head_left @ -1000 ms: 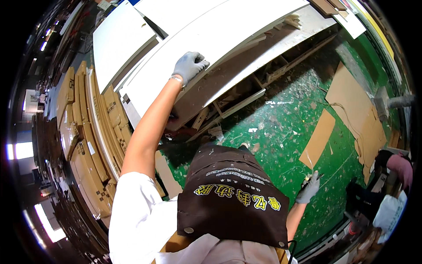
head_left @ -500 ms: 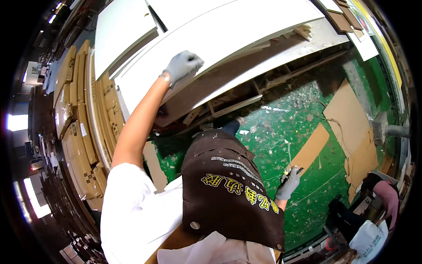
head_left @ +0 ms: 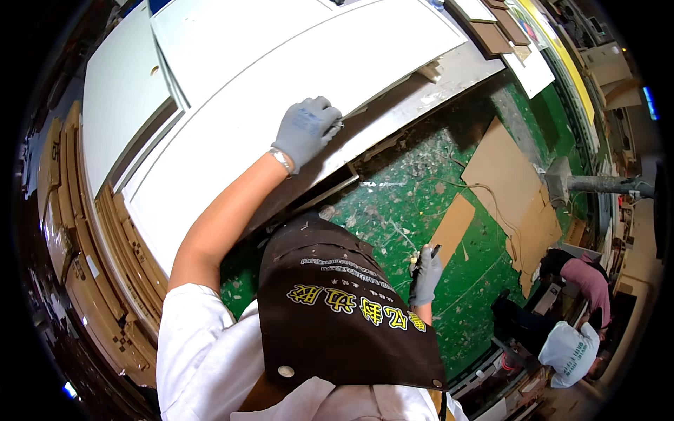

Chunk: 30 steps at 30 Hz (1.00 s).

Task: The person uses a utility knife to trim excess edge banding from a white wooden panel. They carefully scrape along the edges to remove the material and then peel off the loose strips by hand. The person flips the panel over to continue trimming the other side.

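Observation:
My left hand (head_left: 307, 133), in a grey glove, is at the near edge of a large white panel (head_left: 260, 91). Its fingers are curled at that edge, and a small pale bit shows by the fingertips, too small to name. Low on the right, beside my brown apron (head_left: 337, 295), my right hand (head_left: 425, 277) is gloved too and closed around a small black tool (head_left: 436, 250). A yellowish spot shows by its fingers; the tool's exact kind is unclear.
More white panels (head_left: 126, 91) lie at the far left. Flat cardboard-wrapped packs (head_left: 84, 274) are stacked on the left. Cardboard sheets (head_left: 502, 168) cover part of the green floor (head_left: 400, 210). A metal post (head_left: 611, 184) stands right; a person (head_left: 572, 347) bends at lower right.
My left hand has moved along the panel's edge, its fingers now spread more over the edge. The whole view has shifted, the scene sliding left. My right hand keeps the black tool.

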### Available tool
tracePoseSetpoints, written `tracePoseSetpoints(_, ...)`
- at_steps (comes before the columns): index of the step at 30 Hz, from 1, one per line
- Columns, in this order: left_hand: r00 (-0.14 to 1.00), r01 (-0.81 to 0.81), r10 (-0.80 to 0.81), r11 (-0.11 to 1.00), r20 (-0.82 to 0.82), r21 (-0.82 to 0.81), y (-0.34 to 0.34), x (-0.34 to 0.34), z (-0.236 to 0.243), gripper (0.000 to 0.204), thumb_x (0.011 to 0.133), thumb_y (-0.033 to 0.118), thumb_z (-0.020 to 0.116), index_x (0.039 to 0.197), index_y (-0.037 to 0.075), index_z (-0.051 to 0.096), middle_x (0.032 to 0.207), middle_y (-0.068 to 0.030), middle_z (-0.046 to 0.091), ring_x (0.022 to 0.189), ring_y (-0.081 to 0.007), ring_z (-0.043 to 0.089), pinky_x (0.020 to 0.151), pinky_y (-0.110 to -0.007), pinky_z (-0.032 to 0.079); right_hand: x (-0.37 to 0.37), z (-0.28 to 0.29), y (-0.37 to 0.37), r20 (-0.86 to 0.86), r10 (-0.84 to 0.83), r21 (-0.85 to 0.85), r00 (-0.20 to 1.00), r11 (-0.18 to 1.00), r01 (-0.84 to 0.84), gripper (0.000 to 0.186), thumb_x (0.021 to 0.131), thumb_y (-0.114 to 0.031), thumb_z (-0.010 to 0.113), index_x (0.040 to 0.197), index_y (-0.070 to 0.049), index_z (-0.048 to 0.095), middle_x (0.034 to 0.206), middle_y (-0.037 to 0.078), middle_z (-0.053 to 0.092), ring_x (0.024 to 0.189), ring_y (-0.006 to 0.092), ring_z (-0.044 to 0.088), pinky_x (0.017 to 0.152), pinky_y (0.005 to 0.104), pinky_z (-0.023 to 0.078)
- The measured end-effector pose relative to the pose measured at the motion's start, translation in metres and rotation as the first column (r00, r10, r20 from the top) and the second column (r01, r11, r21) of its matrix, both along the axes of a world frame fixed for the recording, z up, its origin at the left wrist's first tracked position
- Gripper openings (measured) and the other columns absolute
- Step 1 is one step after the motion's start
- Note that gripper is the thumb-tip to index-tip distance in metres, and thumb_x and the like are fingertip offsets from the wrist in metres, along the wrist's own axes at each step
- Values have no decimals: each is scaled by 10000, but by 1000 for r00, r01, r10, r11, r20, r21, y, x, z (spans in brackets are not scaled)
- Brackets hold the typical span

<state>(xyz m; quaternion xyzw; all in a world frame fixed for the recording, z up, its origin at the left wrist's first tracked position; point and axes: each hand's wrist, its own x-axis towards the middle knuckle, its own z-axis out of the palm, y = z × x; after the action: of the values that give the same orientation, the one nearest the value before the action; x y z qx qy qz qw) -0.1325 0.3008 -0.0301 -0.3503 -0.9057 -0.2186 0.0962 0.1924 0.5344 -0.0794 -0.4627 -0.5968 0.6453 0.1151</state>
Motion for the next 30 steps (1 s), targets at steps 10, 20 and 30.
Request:
tracePoseSetpoints(10, 957, 227, -234, 972, -173, -61, 185, -87, 4, 61, 789, 83, 625, 767, 137, 641, 754, -76, 631, 769, -276, 642, 672, -377, 521, -8, 2, 26, -5, -162, -12, 987, 987, 162, 234, 1017, -280, 560, 892, -83, 552, 706, -13, 539, 523, 56, 459, 451, 216, 332)
tracePoseSetpoints(20, 639, 671, -676, 723, 366, 163, 336, 141, -51, 150, 743, 218, 669, 884, 167, 679, 1086, -33, 641, 1073, -238, 589, 890, -388, 478, -53, 10, 143, -270, -263, -443, 926, 888, 123, 311, 1035, -401, 512, 1147, -115, 558, 838, -63, 547, 593, 16, 424, 468, 182, 305)
tracePoseSetpoints(30, 623, 230, -405, 913, 669, 337, 339, 70, -45, 612, 909, 378, 629, 1416, 67, 488, 1405, -181, 512, 1267, -337, 519, 1095, -414, 398, -35, -49, 333, -269, -367, -510, 890, 838, 191, 128, 1017, -254, 556, 1060, -133, 545, 675, -70, 467, 483, 30, 393, 430, 185, 315)
